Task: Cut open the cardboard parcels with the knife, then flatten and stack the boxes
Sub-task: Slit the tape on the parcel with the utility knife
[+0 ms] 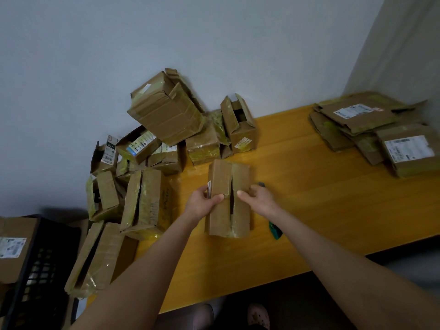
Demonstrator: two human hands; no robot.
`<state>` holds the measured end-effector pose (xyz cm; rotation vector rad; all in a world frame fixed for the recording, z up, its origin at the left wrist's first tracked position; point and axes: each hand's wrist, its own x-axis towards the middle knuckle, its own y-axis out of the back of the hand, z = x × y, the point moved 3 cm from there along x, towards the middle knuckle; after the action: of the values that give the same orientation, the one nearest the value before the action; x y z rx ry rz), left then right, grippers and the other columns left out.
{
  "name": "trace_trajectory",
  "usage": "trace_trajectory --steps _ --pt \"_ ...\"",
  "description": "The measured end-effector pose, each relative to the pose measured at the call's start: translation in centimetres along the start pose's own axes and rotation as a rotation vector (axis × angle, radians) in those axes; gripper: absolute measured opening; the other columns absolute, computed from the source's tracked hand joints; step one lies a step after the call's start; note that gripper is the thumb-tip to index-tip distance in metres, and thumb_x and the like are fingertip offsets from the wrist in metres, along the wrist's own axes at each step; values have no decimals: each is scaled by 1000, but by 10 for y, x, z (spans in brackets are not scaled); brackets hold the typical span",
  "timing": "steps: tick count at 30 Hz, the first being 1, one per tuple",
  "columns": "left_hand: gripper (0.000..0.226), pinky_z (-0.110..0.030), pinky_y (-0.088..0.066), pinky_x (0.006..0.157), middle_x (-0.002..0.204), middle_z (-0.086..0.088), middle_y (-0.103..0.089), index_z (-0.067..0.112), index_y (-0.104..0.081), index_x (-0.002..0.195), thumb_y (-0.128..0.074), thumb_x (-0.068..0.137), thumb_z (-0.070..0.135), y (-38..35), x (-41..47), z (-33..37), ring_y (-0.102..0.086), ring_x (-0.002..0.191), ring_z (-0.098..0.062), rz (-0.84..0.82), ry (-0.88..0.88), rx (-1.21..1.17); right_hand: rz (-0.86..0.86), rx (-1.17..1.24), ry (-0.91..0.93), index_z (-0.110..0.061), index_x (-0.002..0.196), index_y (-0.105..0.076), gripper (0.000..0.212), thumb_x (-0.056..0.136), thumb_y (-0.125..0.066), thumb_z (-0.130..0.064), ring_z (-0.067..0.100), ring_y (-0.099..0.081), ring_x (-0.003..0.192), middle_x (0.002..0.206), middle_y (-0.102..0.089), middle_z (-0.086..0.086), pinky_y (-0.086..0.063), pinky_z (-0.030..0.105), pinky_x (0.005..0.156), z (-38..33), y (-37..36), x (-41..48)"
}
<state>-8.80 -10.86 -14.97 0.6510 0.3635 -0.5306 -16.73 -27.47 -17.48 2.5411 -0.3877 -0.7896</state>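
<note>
The counter [309, 186] is a yellow wood-grain top set against a plain grey wall [214, 44]. Its front edge runs on a slant across the view, and the light is dim. A box [219, 177] lies on the counter near the middle, its long side pointing away from the person. A dark slit runs down the seam between its two top flaps.

The left hand [202, 203] has its grip clamped on the box's left edge, thumb on the top flap and fingers down the side by a small white label. The right hand [258, 198] grips the right edge, its thumb resting on the top just beside the slit. Its fingers are hidden.

The knife [275, 231], green-handled, shows under the right wrist, with a dark tip poking out past the hand. I cannot tell whether it is held or lying on the counter.

A pile [164, 115] of taped parcels leans on the wall at the counter's left end, some of them already opened. Well apart, at the far right, sits a stack [357, 117] of flattened cardboard with white labels. A black crate [40, 270] stands at the lower left with a labelled parcel against it. Below the counter's front edge the floor is dark, and a pale shoe [258, 316] shows there.
</note>
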Motion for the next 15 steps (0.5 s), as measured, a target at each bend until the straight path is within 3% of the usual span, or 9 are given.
trace_trajectory --steps 3,5,8,12,15 --pt "66 -44 -52 94 106 1 -55 15 -40 144 -70 87 29 9 4 -8 -59 103 -22 21 25 -9 170 -271 -127 -14 136 -46 54 96 -47 -50 28 -56 115 128 -56 7 -48 37 87 21 10 2" --pt "68 -45 -52 94 107 1 -55 16 -38 145 -71 86 27 14 9 -13 -59 103 -22 18 41 -12 189 -458 -258 -13 136 -40 52 97 -49 -45 28 -56 112 131 -49 9 -50 38 81 36 13 -1" --pt "68 -46 -51 95 110 0 -56 18 -38 145 -70 86 24 16 15 -18 -59 107 -24 -9 38 8 160 -552 -342 -11 137 -37 48 98 -49 -36 28 -52 116 135 -44 10 -48 38 83 62 3 -1" --pt "72 -47 -51 95 122 -5 -56 19 -37 146 -73 84 24 20 20 -24 -58 111 -25 -13 52 7 182 -583 -345 -12 125 -44 32 98 -52 -28 26 -60 103 117 -57 8 -48 34 72 72 -6 3" --pt "72 -43 -52 93 121 -3 -56 20 -38 146 -74 84 25 24 20 -25 -57 110 -23 37 46 8 131 -442 -287 -12 116 -54 28 98 -52 -33 21 -60 76 87 -58 3 -44 27 51 61 -10 4"
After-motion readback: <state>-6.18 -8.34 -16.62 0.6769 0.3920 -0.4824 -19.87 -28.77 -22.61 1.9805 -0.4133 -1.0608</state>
